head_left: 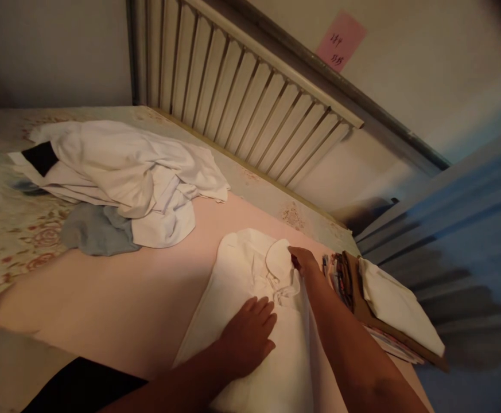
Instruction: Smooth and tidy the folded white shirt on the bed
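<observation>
A white collared shirt (241, 269) lies folded lengthwise on a pink sheet (147, 298) in front of me. My left hand (250, 335) rests flat on the shirt's middle, fingers stretched out and apart. My right hand (304, 261) is at the collar (278, 261), its fingers pinched on the collar's right edge. Both forearms reach in from the bottom of the view.
A heap of white garments (121, 172) with a grey cloth (95, 229) lies at the back left on a floral bedspread (4, 229). A stack of folded clothes (383, 304) sits to the right. A slatted headboard (250, 97) and wall with a pink note (340, 40) stand behind.
</observation>
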The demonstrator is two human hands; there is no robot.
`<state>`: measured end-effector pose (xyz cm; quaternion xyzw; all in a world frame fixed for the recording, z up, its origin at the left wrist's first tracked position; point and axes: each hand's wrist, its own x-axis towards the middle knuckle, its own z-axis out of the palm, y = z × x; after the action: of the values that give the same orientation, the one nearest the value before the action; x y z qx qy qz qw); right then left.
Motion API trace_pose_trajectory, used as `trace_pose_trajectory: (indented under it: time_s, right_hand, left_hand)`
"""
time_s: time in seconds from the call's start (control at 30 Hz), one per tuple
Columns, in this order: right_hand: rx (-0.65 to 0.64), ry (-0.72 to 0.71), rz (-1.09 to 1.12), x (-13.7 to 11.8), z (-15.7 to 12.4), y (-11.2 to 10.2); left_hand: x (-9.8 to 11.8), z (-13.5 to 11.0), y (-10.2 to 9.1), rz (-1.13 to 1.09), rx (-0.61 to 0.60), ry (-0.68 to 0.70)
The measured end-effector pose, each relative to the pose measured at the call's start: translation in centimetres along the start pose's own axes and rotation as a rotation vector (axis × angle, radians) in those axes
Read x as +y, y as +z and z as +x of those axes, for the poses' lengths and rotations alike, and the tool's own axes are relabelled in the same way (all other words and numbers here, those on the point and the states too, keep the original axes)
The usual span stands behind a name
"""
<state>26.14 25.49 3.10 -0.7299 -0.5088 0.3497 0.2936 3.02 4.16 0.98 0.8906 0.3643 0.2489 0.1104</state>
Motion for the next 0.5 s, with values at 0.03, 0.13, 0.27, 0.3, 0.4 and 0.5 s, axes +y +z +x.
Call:
trace_pose_trajectory:
  time_s: [0.03, 0.13, 0.27, 0.3, 0.4, 0.5]
  right_hand:
    - [-0.009, 0.048, -0.003, -0.2, 0.2, 0.0]
    - [-0.024, 0.138, -0.005, -0.9, 0.7, 0.3]
    - [-0.022, 0.159, -0.019, -1.8, 1.4, 0.6]
    - [-0.018, 0.15, -0.026, -1.9, 1.6, 0.6]
    - [0.019, 0.106, -0.061, -2.3, 2.1, 0.8]
    - [0.082, 0.046, -0.112, -2.3, 2.4, 1.2]
  left_hand:
    - [0.0, 0.0, 0.0, 0.001, 0.002, 0.0]
    - [0.0, 0.0, 0.0, -0.002, -0.004, 0.003]
    - [0.0, 0.0, -0.1, -0.01, -0.021, 0.005]
    - [0.0, 0.1, -0.1, -0.013, -0.026, 0.003]
    - [0.0, 0.1, -0.1, -0.024, -0.038, -0.001]
    - [0.0, 0.1, -0.1, -0.032, -0.041, -0.009]
